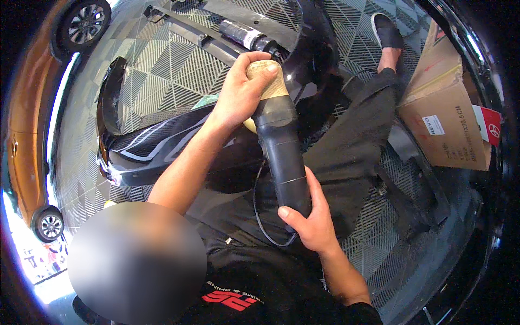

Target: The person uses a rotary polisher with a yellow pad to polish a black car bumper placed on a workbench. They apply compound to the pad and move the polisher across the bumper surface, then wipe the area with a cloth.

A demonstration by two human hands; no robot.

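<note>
Our left hand and right hand grasp the black power tool, whose looped cord could snag if we twist it.

So the power tool is mostly black, but its head end is a yellowish tan. Floor around it is grey, all triangles filled with stripes running different ways. Left of the tool there's a glossy black car panel with whitish streaks, and way further left a coppery orange car, silver wheels. Right of the tool: brown cardboard box, white label, red-and-white patch. Up and right of the tool, black shoe, whitish sole edge. Below the tool, black shirt, red and white print.
</note>
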